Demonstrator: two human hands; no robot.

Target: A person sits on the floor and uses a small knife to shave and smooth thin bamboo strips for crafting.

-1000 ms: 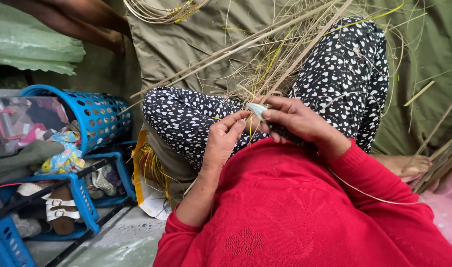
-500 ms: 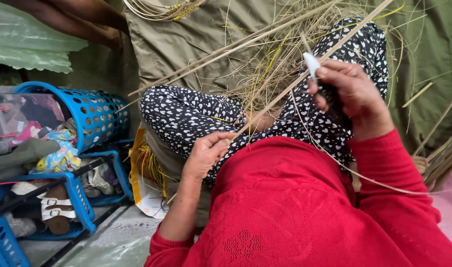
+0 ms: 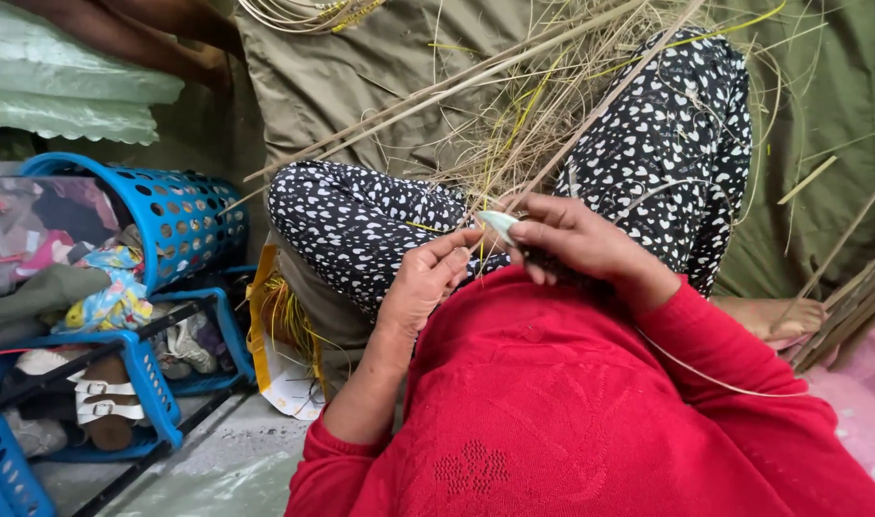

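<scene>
My right hand (image 3: 576,239) grips a small knife with a pale blade (image 3: 500,225) pointing left. My left hand (image 3: 426,280) pinches a thin dry reed strip (image 3: 590,110) right beside the blade, over my lap. A heap of straw-coloured reed stalks and shavings (image 3: 533,105) lies across my knees, which are in black trousers with white spots (image 3: 361,230). My red sleeves fill the lower frame.
A blue perforated basket (image 3: 183,215) with clothes lies tilted at left, above a blue rack (image 3: 150,383) holding sandals. An olive cloth (image 3: 361,77) covers the ground ahead. More reed stalks (image 3: 844,306) lie at right beside a bare foot (image 3: 772,316).
My right hand, raised up and right with the knife half a second ago, has come back down to meet my left hand at the reed strip.
</scene>
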